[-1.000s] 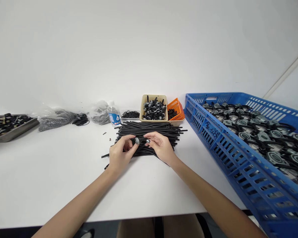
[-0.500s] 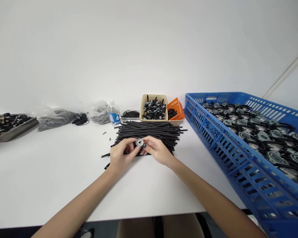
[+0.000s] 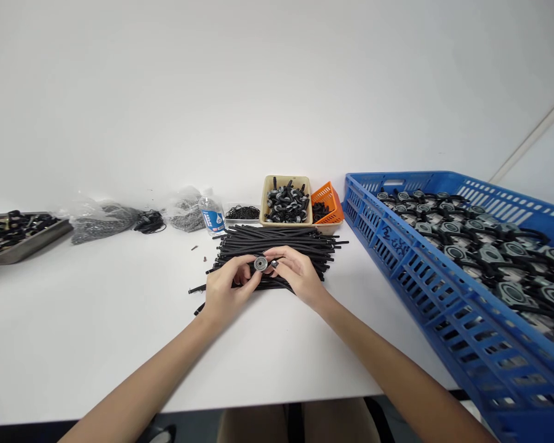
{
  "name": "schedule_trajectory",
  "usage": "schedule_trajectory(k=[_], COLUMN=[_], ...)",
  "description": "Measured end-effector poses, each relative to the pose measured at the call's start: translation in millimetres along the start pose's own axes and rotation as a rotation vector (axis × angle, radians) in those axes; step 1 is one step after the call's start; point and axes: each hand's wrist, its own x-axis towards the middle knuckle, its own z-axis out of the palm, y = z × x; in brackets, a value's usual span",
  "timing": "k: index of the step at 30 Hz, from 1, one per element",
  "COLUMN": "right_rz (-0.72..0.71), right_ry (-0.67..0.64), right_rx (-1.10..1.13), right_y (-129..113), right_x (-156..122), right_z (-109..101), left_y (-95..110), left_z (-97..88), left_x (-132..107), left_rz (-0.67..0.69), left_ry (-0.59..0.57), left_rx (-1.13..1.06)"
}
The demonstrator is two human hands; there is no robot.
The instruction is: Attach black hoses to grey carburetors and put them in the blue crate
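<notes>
Over a pile of black tubes, my two hands are close together in the middle of the table. Thumb and fingers of my left hand pinch a round metal part with concentric rings and a small dark centre, its face turned toward me. My right hand is closed at the part's right side, on a small black piece with a shiny spot. Whether that piece is joined to the round part, I cannot tell. The fingers partly hide both pieces.
A cream bin of black and metal fittings and an orange basket stand behind the tubes. The large blue crate of parts fills the right side. Left are a plastic bottle, clear bags and a metal tray.
The round metal part has turned slightly in my left fingers. My right fingers have shifted a little up and right, and the small piece now shows a shiny spot.
</notes>
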Motion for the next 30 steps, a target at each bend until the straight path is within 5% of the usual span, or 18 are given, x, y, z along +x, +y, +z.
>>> schedule_trajectory(k=[13, 30], right_rz=[-0.005, -0.006], right_ry=[0.004, 0.011], right_rx=[0.016, -0.027], right_y=[7.7, 9.5], right_x=[3.7, 5.0], right_z=[0.6, -0.5], left_y=[-2.7, -5.4], left_z=[1.1, 2.5], left_x=[0.7, -0.7], left_rz=[0.13, 0.118], left_ry=[-0.015, -0.04], left_rx=[0.01, -0.005])
